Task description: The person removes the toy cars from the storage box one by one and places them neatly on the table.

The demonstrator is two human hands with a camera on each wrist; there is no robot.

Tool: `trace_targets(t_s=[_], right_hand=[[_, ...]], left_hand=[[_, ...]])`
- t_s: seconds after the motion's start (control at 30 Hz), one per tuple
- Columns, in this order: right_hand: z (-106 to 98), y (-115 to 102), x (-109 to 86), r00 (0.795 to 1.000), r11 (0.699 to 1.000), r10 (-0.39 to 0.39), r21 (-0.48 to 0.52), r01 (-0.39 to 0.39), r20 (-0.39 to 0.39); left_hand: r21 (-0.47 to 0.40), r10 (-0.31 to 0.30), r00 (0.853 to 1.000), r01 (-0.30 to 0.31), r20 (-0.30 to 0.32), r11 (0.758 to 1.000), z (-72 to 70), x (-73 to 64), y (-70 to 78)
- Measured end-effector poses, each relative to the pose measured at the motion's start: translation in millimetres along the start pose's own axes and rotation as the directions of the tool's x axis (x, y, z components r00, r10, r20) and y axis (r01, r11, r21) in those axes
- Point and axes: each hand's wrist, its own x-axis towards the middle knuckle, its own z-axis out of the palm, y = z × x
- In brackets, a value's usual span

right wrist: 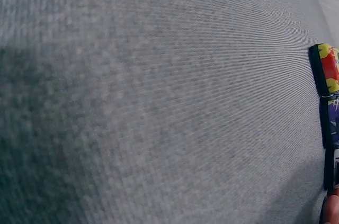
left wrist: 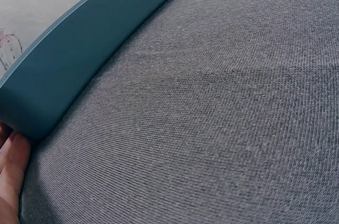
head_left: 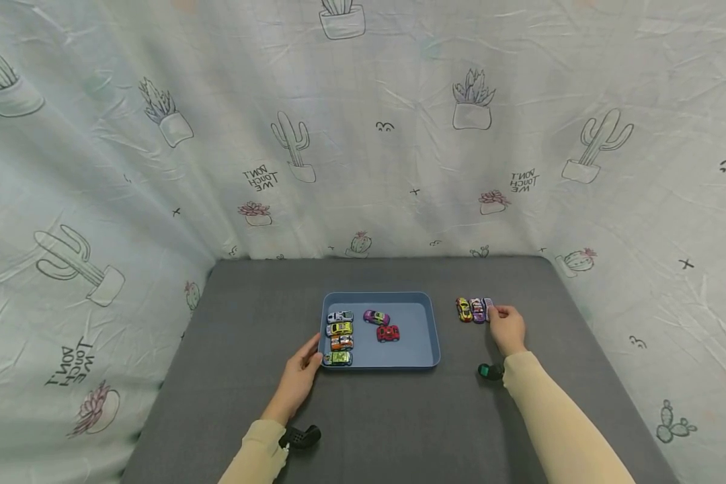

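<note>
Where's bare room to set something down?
Free: table before the tray, between the sleeves; table left of the left hand; tray's right end, past the red car. Crowded: tray's left end, column of four cars; three-car row at the right hand.

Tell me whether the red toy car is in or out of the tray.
In: the head view shows the red car inside the blue tray, within its rim.

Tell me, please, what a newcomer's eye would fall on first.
Probably the shallow blue rectangular tray on the grey fabric-covered table, holding six small multicoloured toy cars, four lined up along its left side. Perhaps next, right of it, three similar cars in a row, the right hand touching the rightmost car.
</note>
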Motion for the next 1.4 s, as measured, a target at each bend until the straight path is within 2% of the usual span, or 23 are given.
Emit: trace_targets(t_s=[0.33,0.53,0.8,1.0,1.17,1.4], right_hand=[[-6,2,-1.9,1.000,0.999,-0.012,0.036,0.011,0.026],[-11,-16,-12.4,0.990,0.993,-0.098,0.070,0.091,0.101],[-1,-50,-34.5,0.940,0.963,-0.262,0.116,0.242,0.220],[16,-62,-54.2,0.892,0.938,-0.346,0.133,0.321,0.290],[28,-71,-70.5,0.855,0.927,-0.374,0.124,0.354,0.358],[47,-77,-84.5,0.822,0.923,-0.380,0.109,0.370,0.425]], left_hand=[[0.005,0.009,1.000,-0.009,0.004,1.000,0.0,0.8,-0.9],[0.005,0.021,1.000,-0.021,0.002,1.000,-2.6,0.0,0.2],[0.016,0.021,1.000,-0.021,0.001,1.000,-3.3,0.7,-1.0],[0.014,0.005,1.000,-0.005,-0.002,1.000,-1.6,-1.6,0.8],[0.018,0.003,1.000,-0.003,0.001,1.000,-0.6,-1.5,0.5],[0.013,0.007,1.000,-0.007,0.001,1.000,0.2,-1.0,0.4]])
